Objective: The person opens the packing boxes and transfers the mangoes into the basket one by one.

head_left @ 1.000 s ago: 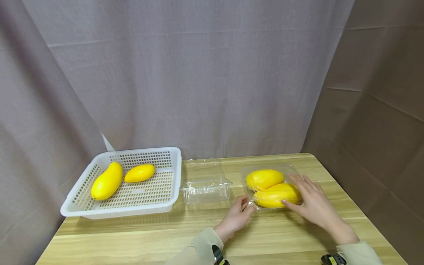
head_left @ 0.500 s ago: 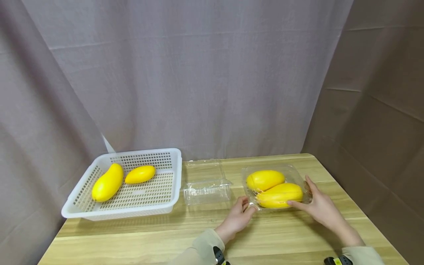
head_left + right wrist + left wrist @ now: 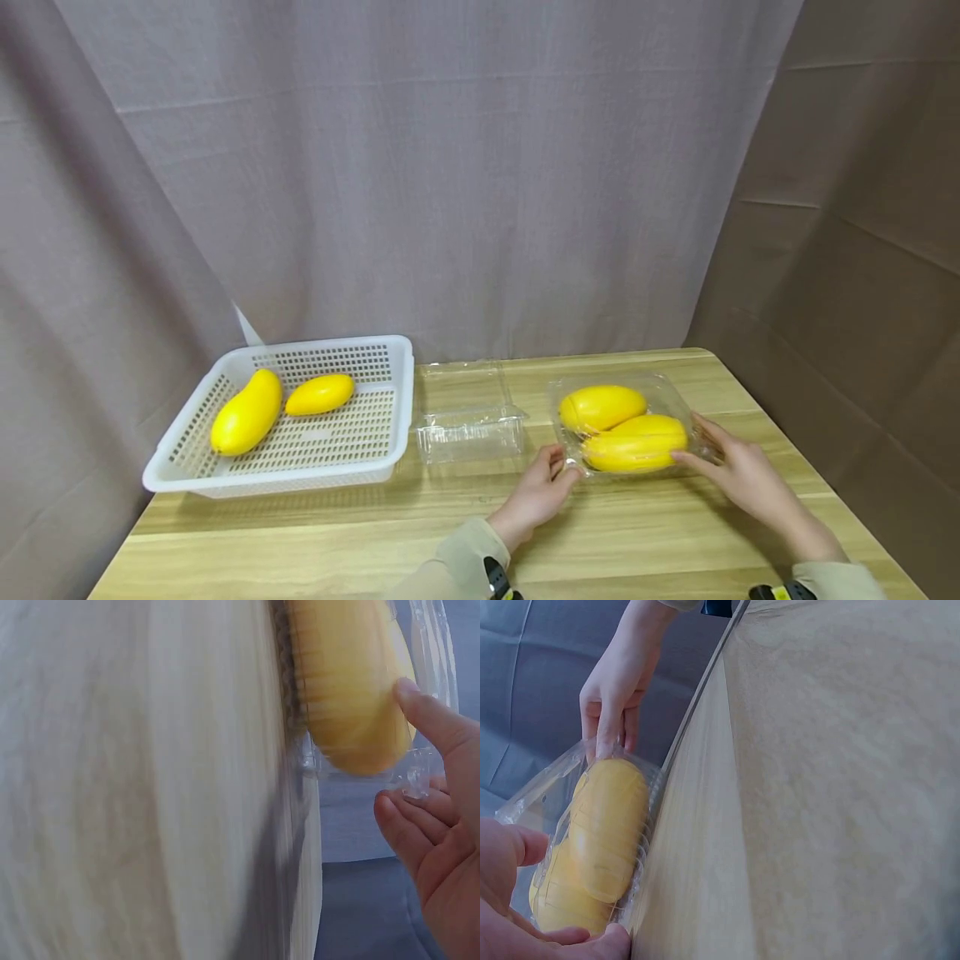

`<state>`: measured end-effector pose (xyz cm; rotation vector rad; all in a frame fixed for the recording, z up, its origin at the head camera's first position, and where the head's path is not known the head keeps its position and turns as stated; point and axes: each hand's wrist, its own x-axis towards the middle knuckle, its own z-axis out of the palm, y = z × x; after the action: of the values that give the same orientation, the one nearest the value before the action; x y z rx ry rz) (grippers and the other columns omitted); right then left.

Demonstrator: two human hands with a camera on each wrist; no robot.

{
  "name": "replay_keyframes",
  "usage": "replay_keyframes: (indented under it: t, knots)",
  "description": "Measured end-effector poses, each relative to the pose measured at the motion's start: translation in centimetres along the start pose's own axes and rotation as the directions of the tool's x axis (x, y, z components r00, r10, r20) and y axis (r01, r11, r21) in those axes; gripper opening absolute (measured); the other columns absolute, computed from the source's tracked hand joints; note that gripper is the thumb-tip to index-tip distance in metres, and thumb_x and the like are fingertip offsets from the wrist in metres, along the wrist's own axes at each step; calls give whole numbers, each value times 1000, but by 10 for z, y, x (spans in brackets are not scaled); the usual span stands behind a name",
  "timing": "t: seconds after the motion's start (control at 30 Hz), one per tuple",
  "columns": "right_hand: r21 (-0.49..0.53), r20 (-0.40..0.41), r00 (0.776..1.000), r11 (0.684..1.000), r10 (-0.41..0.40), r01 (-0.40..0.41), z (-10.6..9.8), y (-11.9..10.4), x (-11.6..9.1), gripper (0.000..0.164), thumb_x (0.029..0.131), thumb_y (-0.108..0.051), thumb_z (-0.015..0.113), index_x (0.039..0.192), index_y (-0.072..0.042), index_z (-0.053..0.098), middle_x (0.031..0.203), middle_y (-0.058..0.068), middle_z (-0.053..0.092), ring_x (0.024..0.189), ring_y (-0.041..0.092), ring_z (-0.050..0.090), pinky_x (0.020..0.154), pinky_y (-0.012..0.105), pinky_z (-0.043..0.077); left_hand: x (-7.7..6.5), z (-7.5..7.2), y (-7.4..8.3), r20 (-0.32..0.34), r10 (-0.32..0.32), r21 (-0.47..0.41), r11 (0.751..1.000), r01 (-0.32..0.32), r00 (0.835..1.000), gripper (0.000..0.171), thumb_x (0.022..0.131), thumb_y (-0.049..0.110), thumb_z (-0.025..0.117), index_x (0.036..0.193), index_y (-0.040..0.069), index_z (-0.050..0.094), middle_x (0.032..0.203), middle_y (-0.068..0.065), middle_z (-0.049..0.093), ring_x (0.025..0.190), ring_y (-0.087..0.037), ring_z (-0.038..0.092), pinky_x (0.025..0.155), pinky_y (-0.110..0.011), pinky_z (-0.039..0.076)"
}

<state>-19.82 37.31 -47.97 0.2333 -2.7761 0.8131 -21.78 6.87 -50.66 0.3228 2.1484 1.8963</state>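
Two yellow, mango-like fruits lie side by side in a clear plastic container (image 3: 667,389) at the right of the table: a rear fruit (image 3: 602,407) and a front fruit (image 3: 636,443). My left hand (image 3: 538,492) grips the container's front left corner, thumb and fingers on either side in the left wrist view. At the right end, my right hand (image 3: 746,475) holds the container's edge. Its thumb (image 3: 431,712) lies against the plastic over a fruit, and its other fingers (image 3: 420,825) touch the rim. Reflections hide whether the lid is fully down.
A white perforated basket (image 3: 401,408) stands at the left with two more yellow mango-like fruits, a larger one (image 3: 247,414) and a smaller one (image 3: 320,394). Between basket and hands sits another clear container (image 3: 470,433), its lid raised. Grey cloth (image 3: 480,183) hangs behind the wooden table (image 3: 600,542).
My right hand has slid rightward off the top of the front fruit to the container's right end. My left hand keeps its grip on the corner.
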Motion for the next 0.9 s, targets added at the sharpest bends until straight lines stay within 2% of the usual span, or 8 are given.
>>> replay_keyframes:
  t: [0.33,0.53,0.67,0.77,0.9]
  knots:
    - [-4,-35,995,996,-91,91,1,3,-1,68,97,-26,69,142,16,42,121,41,59,100,53,65,84,67,50,1,-1,-1,4,10,13,1000,-10,1000,60,95,25,63,143,-6,43,147,-25,46,138,-40,44,115,-49,35]
    - [-31,-50,992,993,-119,118,2,4,-1,64,96,-23,70,140,16,45,108,31,69,91,43,69,79,62,53,1,-2,-2,12,5,8,1000,-5,1000,60,95,25,63,143,-6,43,147,-25,46,138,-40,44,114,-49,36]
    - [-26,-8,995,994,-104,104,-1,3,0,61,99,-22,66,141,17,44,116,35,65,96,47,68,81,61,54,2,-2,-2,12,-1,6,1000,1,1000,61,95,25,64,143,-6,43,148,-24,46,138,-39,43,115,-49,36]
    - [-19,20,995,995,-93,93,-4,2,1,59,101,-21,63,141,18,43,130,39,55,104,52,65,84,61,53,2,-2,-2,9,-6,2,1000,6,1000,60,95,25,64,143,-5,44,148,-24,46,138,-38,43,115,-48,36]
    - [-23,21,996,996,-86,87,-6,2,3,62,101,-24,64,141,17,43,132,38,54,105,51,65,85,62,52,1,-1,-2,3,-3,-5,1000,3,1000,59,95,24,64,142,-6,44,147,-25,47,138,-39,44,114,-48,36]
